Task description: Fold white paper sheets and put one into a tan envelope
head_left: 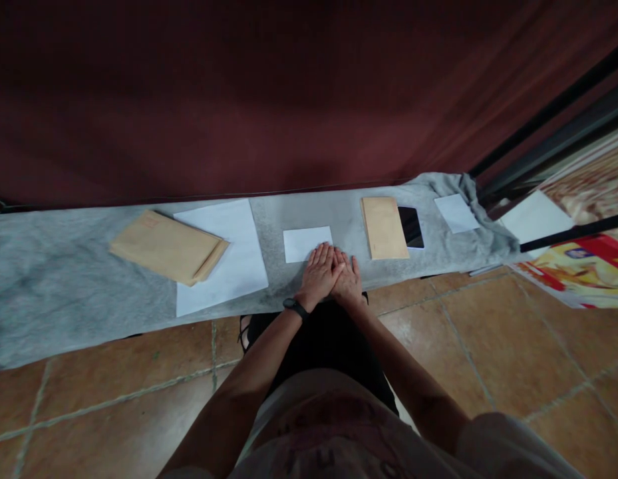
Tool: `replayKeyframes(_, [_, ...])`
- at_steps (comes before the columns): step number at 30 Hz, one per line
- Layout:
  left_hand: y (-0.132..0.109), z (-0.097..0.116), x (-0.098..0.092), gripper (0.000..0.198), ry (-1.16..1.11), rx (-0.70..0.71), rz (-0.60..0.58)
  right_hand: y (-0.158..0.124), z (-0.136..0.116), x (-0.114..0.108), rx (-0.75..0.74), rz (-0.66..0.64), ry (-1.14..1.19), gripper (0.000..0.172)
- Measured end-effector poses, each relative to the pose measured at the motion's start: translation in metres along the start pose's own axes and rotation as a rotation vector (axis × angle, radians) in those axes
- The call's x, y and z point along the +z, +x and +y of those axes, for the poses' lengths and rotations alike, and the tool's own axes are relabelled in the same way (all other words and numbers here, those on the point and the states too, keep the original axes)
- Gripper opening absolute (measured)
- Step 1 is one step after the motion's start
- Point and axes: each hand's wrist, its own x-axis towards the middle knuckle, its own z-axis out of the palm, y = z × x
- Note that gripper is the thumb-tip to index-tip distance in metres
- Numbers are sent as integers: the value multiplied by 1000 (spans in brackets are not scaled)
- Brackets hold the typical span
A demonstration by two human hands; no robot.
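Observation:
My left hand [319, 271] lies flat at the near edge of the grey cloth, its fingertips on the lower right corner of a small white paper [303, 243]. Beside it and partly under it rests my right hand [347, 278], fingers stretched out; neither holds anything. To the right is a stack of brown envelopes [386, 228], partly covering a dark phone or tablet [411, 227]. On the left, a larger pile of brown envelopes [161, 246] overlaps a big white sheet [239, 253].
The narrow surface is covered by a grey cloth [64, 266]. Another small white paper [457, 213] lies near its right end. Dark metal bars and a red and yellow printed package [583, 269] are at the right. A dark red curtain [239, 100] hangs behind.

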Motion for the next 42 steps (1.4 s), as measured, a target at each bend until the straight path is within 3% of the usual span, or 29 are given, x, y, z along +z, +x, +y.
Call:
replayKeyframes(15, [8,-34,-6,69,15,-147,36,0,3,8,-2,117,18,57])
replayKeyframes(32, [-10,-59,-16,65,-4,-329,249,11,10,2,12,96,164,52])
replayKeyframes(37, [5,-47,-27,63,1,-187,171,38,12,-1,-9,56,221,49])
replayKeyframes(42, [27,-27,-20,63,-47,-5,20,52,10,1,5,-22,169,55])
